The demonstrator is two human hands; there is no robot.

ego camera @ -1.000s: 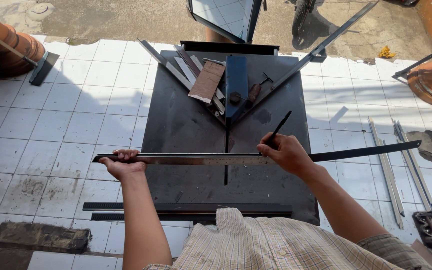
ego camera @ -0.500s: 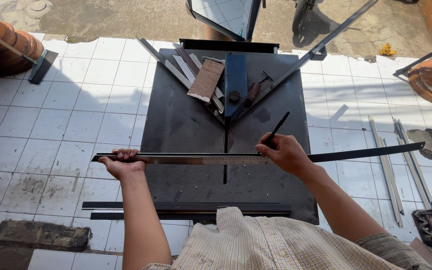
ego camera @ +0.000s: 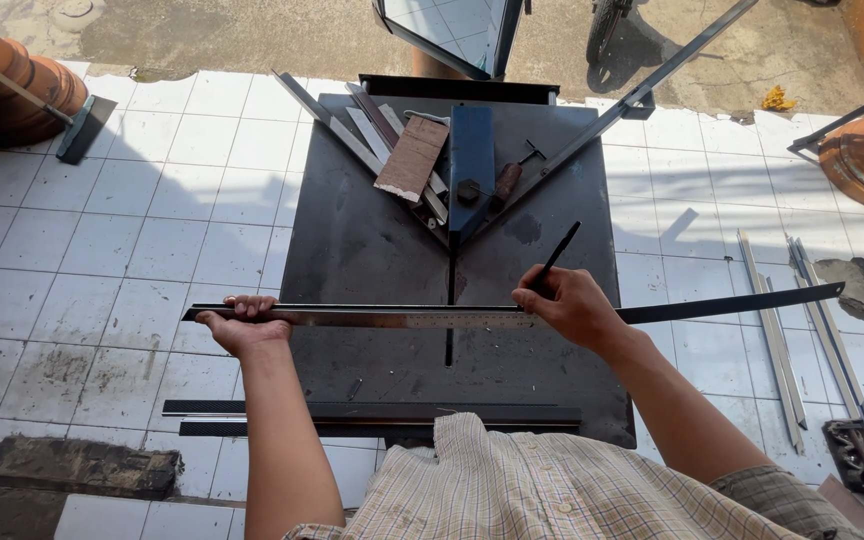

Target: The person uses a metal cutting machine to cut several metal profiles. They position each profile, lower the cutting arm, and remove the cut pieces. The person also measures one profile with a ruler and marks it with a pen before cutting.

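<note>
**Steel rule pinned over a dark bar on the metal worktop**

A long steel rule [ego camera: 392, 318] is laid crosswise on a dark metal strip [ego camera: 732, 303], which runs left to right across the near half of the dark worktop [ego camera: 352, 230] and overhangs its right edge above the white tiled floor [ego camera: 102, 250]. The rule's left end is pressed down by the left hand [ego camera: 244, 326], fingers curled over the far edge and thumb below. The right hand [ego camera: 567, 305] is closed around a slim black pen [ego camera: 558, 254], whose tip is set at the rule's upper edge near its right end; whether the tip actually touches the strip cannot be told from this view.

A narrow slot [ego camera: 450, 300] is seen running from the worktop's centre toward the person, passing under the rule. Beyond it, a blue upright piece [ego camera: 472, 160] is flanked by two angled guide bars forming a V, with several flat metal offcuts [ego camera: 382, 125] and a brown block [ego camera: 412, 157] lying against the left guide. Two dark bars [ego camera: 352, 412] are laid along the near edge. On the floor to the right, slim angle sections [ego camera: 782, 330] are laid side by side.
</note>
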